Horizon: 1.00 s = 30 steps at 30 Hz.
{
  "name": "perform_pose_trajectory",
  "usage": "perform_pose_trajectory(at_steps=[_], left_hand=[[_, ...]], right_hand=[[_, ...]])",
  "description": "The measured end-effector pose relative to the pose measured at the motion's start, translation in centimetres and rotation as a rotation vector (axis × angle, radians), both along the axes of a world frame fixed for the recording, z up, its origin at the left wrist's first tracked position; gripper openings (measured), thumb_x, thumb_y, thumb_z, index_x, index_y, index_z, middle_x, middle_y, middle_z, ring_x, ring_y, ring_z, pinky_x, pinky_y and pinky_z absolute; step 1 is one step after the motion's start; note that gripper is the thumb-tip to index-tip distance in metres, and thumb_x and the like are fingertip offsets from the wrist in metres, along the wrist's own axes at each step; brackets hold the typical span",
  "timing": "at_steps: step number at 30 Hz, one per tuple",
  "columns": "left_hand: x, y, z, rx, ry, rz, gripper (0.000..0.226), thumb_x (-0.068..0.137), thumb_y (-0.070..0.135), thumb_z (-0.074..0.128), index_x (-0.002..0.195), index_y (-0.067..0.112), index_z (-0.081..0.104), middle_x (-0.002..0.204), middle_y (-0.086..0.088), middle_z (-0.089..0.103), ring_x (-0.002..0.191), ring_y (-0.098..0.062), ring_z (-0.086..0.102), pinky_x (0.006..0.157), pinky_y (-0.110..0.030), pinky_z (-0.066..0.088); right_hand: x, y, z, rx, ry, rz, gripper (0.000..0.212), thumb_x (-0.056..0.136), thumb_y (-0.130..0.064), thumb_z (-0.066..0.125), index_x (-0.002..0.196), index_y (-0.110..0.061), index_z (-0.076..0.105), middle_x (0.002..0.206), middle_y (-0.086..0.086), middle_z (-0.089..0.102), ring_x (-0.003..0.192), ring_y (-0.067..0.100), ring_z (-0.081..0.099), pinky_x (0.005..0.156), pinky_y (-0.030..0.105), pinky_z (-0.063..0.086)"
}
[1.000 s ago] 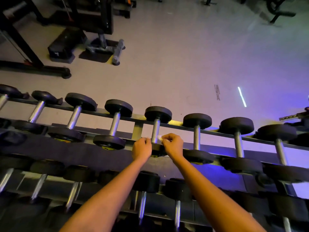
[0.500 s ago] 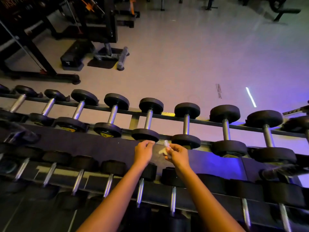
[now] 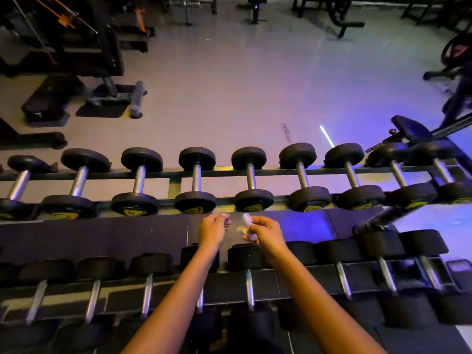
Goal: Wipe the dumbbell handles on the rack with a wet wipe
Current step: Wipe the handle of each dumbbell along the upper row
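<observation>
Take the rack (image 3: 224, 173) as your reference. Along its upper tier the dumbbells (image 3: 195, 202) lie side by side with their steel handles (image 3: 196, 178) pointing away from you, bare and reachable from above, so you can work along the row one at a time. On your side of that tier, over the rack's dark panel (image 3: 102, 233), your left hand (image 3: 213, 229) hovers with its fingers curled in toward the thumb; I can make out nothing between them. Just to its right, not touching it, the wet wipe (image 3: 245, 224) sits crumpled in your right hand (image 3: 267, 232), pinched between thumb and fingertips with a white tuft sticking up. Neither hand touches a handle. Held like this, I judge you are turning the wipe to a fresh face before the next handle.
</observation>
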<state>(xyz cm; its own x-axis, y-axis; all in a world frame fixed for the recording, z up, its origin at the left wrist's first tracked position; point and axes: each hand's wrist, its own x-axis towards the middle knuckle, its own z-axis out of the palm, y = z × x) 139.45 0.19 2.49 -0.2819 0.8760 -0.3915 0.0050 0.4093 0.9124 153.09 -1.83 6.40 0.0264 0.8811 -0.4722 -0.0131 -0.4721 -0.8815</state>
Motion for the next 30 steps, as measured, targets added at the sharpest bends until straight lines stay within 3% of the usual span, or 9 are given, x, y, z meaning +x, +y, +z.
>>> perform_pose_trajectory(at_steps=[3,6,8,13,17,23,27,30], left_hand=[[1.1,-0.1,0.5,-0.004,-0.012,-0.027,0.025,0.093,0.008,0.054,0.074,0.016,0.067,0.075,-0.004,0.067,0.082,-0.026,0.064,0.077,-0.035,0.053],[1.1,-0.7,1.0,-0.015,0.016,-0.011,0.019,0.095,0.011,0.051,0.088,0.010,0.069,0.083,-0.005,0.068,0.078,-0.019,0.063,0.057,-0.019,0.046],[0.9,-0.9,0.6,-0.040,0.039,0.037,0.020,0.095,0.012,0.049,0.095,0.009,0.070,0.087,-0.007,0.069,0.075,-0.016,0.062,0.055,-0.021,0.040],[3.1,0.1,0.3,-0.077,0.014,0.230,0.021,0.094,0.008,0.047,0.095,0.006,0.068,0.087,-0.009,0.068,0.071,-0.015,0.060,0.063,-0.026,0.046],[7.0,0.8,-0.1,-0.122,-0.048,0.284,0.023,0.096,0.010,0.045,0.098,0.005,0.068,0.090,-0.008,0.069,0.073,-0.015,0.062,0.061,-0.026,0.042],[10.6,2.2,0.7,-0.116,-0.029,0.366,0.025,0.096,0.010,0.045,0.102,0.003,0.068,0.094,-0.012,0.069,0.070,-0.013,0.062,0.056,-0.021,0.041],[12.1,3.1,0.7,-0.156,-0.027,0.409,0.022,0.095,0.010,0.047,0.096,0.005,0.068,0.091,-0.013,0.069,0.066,-0.012,0.060,0.051,-0.019,0.041],[11.7,5.0,0.3,-0.158,-0.014,0.430,0.021,0.094,0.013,0.050,0.095,0.005,0.070,0.086,-0.008,0.069,0.066,-0.011,0.060,0.055,-0.024,0.039]], right_hand=[[1.2,0.1,-0.6,0.011,-0.023,0.014,0.018,0.087,0.007,0.058,0.100,-0.003,0.065,0.095,0.015,0.068,0.084,0.021,0.069,0.072,0.025,0.058],[2.2,0.7,-1.2,0.028,-0.007,0.046,0.012,0.089,0.001,0.062,0.099,0.001,0.067,0.095,0.018,0.069,0.089,0.024,0.068,0.082,0.033,0.058],[2.8,0.9,-1.5,0.042,0.016,0.053,0.009,0.090,0.000,0.061,0.096,-0.001,0.067,0.095,0.019,0.070,0.087,0.025,0.068,0.083,0.034,0.058],[5.8,2.6,-2.3,0.098,-0.023,0.161,0.013,0.091,-0.001,0.058,0.092,-0.011,0.066,0.092,0.013,0.069,0.088,0.023,0.067,0.076,0.028,0.059],[9.3,5.3,-2.3,0.120,-0.064,0.251,0.012,0.092,-0.004,0.059,0.091,-0.015,0.064,0.089,0.005,0.065,0.083,0.017,0.065,0.070,0.031,0.059],[12.2,8.2,-2.7,0.080,-0.070,0.269,0.010,0.090,0.003,0.058,0.096,0.001,0.066,0.081,0.011,0.063,0.071,0.016,0.064,0.062,0.026,0.059],[13.1,10.0,-3.2,0.053,-0.050,0.264,0.011,0.085,-0.011,0.072,0.088,0.000,0.069,0.076,0.010,0.067,0.070,0.017,0.065,0.061,0.023,0.057],[12.7,11.8,-3.4,0.045,-0.051,0.200,0.021,0.081,-0.021,0.078,0.087,-0.004,0.068,0.078,0.010,0.070,0.073,0.019,0.068,0.063,0.025,0.058]])
